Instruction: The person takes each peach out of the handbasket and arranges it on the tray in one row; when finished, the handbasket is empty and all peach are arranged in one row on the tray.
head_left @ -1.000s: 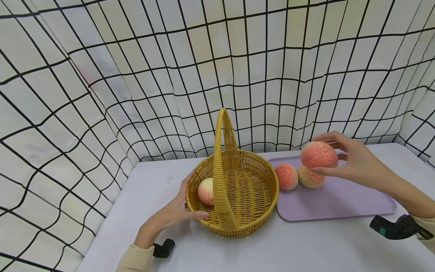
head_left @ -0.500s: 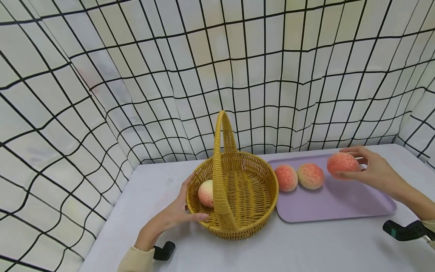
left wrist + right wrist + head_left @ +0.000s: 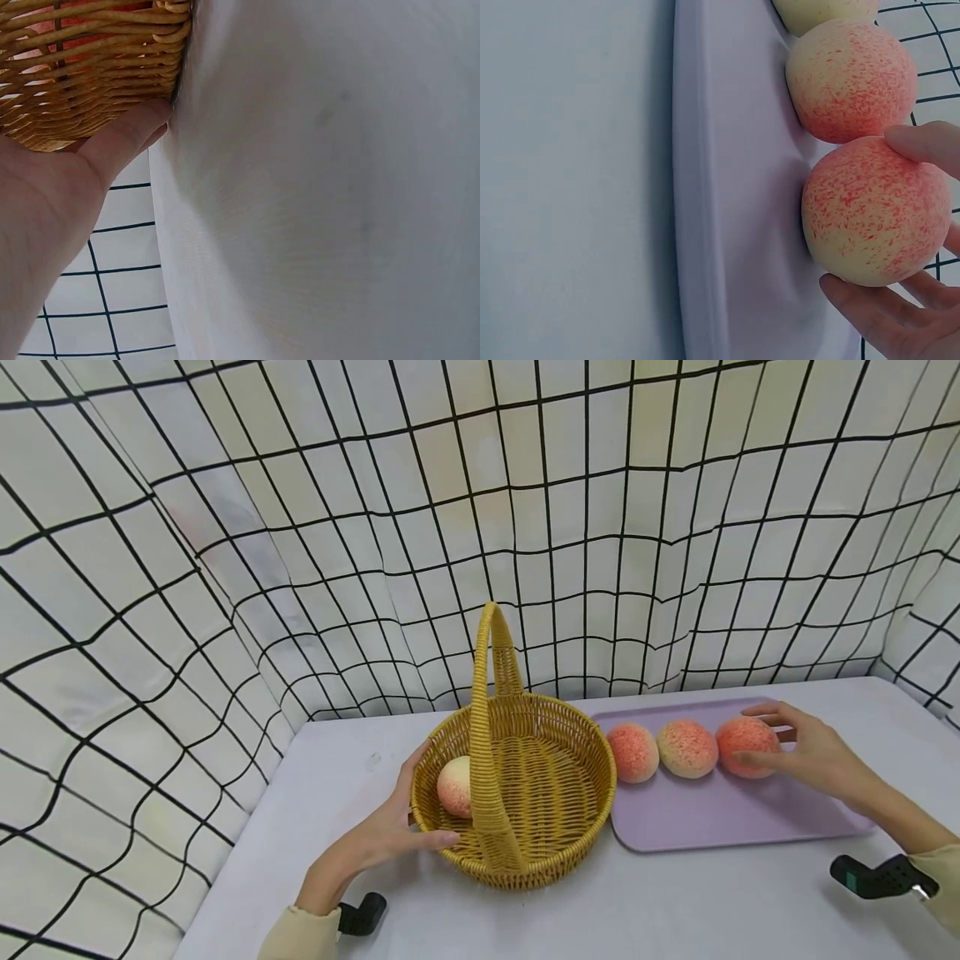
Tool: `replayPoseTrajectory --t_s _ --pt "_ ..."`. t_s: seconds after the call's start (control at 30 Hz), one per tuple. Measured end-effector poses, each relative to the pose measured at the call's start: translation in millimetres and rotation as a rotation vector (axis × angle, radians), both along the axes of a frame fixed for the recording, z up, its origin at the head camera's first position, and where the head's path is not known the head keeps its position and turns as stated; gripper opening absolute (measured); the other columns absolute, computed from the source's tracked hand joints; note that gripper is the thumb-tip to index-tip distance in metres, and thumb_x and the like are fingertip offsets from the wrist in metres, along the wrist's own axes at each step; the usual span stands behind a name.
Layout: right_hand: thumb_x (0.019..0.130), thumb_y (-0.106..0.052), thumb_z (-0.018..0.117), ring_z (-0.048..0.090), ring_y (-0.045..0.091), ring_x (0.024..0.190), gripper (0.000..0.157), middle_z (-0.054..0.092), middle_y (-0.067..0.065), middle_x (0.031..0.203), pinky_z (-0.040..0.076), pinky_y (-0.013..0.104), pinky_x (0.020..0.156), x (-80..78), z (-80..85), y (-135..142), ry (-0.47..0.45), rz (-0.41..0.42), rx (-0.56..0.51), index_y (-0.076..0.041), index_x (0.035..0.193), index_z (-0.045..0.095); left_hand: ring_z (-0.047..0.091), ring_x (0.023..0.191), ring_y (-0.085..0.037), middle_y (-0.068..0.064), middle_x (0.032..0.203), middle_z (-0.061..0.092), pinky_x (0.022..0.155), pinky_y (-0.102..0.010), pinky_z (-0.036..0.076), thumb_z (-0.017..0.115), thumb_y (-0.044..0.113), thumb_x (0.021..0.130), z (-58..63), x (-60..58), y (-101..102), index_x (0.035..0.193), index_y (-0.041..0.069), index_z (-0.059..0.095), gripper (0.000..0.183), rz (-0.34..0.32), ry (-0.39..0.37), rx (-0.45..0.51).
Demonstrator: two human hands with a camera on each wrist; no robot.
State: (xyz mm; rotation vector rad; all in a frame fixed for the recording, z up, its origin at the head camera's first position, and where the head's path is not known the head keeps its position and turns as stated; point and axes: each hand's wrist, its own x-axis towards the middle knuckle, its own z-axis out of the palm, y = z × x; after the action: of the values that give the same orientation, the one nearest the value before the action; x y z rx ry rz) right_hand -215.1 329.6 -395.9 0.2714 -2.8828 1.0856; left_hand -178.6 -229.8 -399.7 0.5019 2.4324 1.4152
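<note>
A woven yellow basket [image 3: 547, 777] with a tall handle stands on the pale table [image 3: 675, 902], and one peach [image 3: 453, 783] lies inside at its left. My left hand [image 3: 427, 797] cups the basket's left wall, thumb [image 3: 127, 135] against the weave [image 3: 90, 67]. To the right lies a lilac tray [image 3: 735, 818] with three peaches in a row. My right hand [image 3: 757, 739] holds the rightmost peach [image 3: 738, 743], which rests on the tray beside the middle peach [image 3: 686, 747] and the left peach [image 3: 632, 752]. In the right wrist view my fingers [image 3: 922, 142] wrap that peach [image 3: 874, 210].
A white cloth with a black grid [image 3: 300, 527] walls the table at the back and on both sides. Black wrist mounts [image 3: 362, 912] [image 3: 873, 877] sit near the front edge. Bare table lies in front of the basket and tray [image 3: 735, 187].
My right hand carried the peach to the right and down, from above the tray onto it, beside the other two. The left hand and basket stayed still.
</note>
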Motion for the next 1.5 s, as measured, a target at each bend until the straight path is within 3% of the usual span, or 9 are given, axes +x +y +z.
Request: replayPoseTrajectory --t_s 0.23,0.43,0.53,0.63,0.77,1.0,1.1,1.3,1.5 --pt "0.089 -0.029 0.085 0.052 0.057 0.122 0.074 0.049 0.036 0.143 0.05 0.061 0.088 -3.3 0.4 3 -0.02 0.029 0.008 0.0 0.146 0.048 0.008 0.157 -0.048 -0.023 0.172 0.003 0.12 -0.072 0.012 0.089 0.037 0.081 0.2 -0.8 0 0.167 0.023 -0.011 0.133 -0.005 0.015 0.007" --pt "0.077 -0.008 0.093 0.055 0.06 0.116 0.078 0.05 0.031 0.142 0.054 0.026 0.077 -7.2 -5.9 7 0.083 0.134 0.003 0.002 0.142 0.052 0.008 0.157 -0.046 -0.022 0.172 0.003 0.121 -0.071 0.012 0.089 0.036 0.081 -0.2 -0.4 -1 0.167 0.022 -0.011 0.132 -0.004 0.006 0.009" --pt "0.074 -0.005 0.094 0.056 0.061 0.113 0.078 0.05 0.031 0.141 0.051 0.02 0.073 -7.4 -7.0 6 0.114 0.132 0.007 0.003 0.14 0.054 0.008 0.158 -0.046 -0.022 0.172 0.003 0.121 -0.071 0.011 0.089 0.036 0.081 -0.4 -0.4 0 0.167 0.022 -0.011 0.133 -0.004 0.009 0.007" --pt "0.076 -0.009 0.094 0.055 0.061 0.114 0.079 0.05 0.033 0.141 0.053 0.027 0.076 -7.8 -5.3 5 0.099 0.089 0.019 0.003 0.142 0.053 0.008 0.158 -0.046 -0.022 0.172 0.003 0.121 -0.07 0.012 0.089 0.035 0.081 -0.4 -0.9 1 0.167 0.022 -0.011 0.133 -0.006 0.009 0.014" --pt "0.079 -0.016 0.093 0.053 0.061 0.118 0.082 0.047 0.035 0.143 0.055 0.05 0.082 -7.3 -2.7 2 0.058 0.049 0.028 0.003 0.146 0.05 0.008 0.158 -0.045 -0.021 0.173 0.003 0.121 -0.07 0.012 0.089 0.034 0.081 -0.2 -1.6 1 0.167 0.023 -0.011 0.132 -0.012 0.006 0.024" --pt "0.082 -0.013 0.09 0.048 0.061 0.12 0.082 0.043 0.039 0.14 0.05 0.066 0.088 -6.4 1.0 -5 0.052 0.079 0.021 0.009 0.146 0.044 0.009 0.158 -0.045 -0.021 0.172 0.004 0.121 -0.07 0.012 0.09 0.035 0.081 0.3 -0.7 1 0.167 0.022 -0.011 0.133 -0.005 0.005 0.014" --pt "0.084 -0.014 0.088 0.041 0.061 0.123 0.082 0.035 0.042 0.14 0.042 0.079 0.09 -3.3 6.4 -11 0.107 0.07 0.042 0.009 0.148 0.041 0.008 0.158 -0.046 -0.021 0.172 0.004 0.121 -0.071 0.013 0.09 0.036 0.081 -0.1 0.3 0 0.167 0.022 -0.011 0.133 0.0 -0.003 0.008" --pt "0.087 -0.009 0.084 0.039 0.052 0.126 0.074 0.035 0.035 0.141 0.038 0.075 0.092 4.5 34.5 -52 0.271 0.093 -0.004 0.004 0.147 0.044 0.007 0.158 -0.047 -0.022 0.172 0.002 0.121 -0.071 0.012 0.089 0.037 0.081 0.6 1.9 0 0.167 0.023 -0.011 0.133 0.008 -0.011 -0.002" --pt "0.09 -0.007 0.082 0.046 0.043 0.132 0.065 0.047 0.023 0.145 0.042 0.064 0.103 12.2 60.5 -130 0.323 0.241 -0.185 0.0 0.145 0.05 0.006 0.158 -0.046 -0.022 0.173 0.002 0.121 -0.071 0.012 0.089 0.038 0.081 1.0 1.6 1 0.167 0.023 -0.011 0.133 0.012 -0.01 -0.004"
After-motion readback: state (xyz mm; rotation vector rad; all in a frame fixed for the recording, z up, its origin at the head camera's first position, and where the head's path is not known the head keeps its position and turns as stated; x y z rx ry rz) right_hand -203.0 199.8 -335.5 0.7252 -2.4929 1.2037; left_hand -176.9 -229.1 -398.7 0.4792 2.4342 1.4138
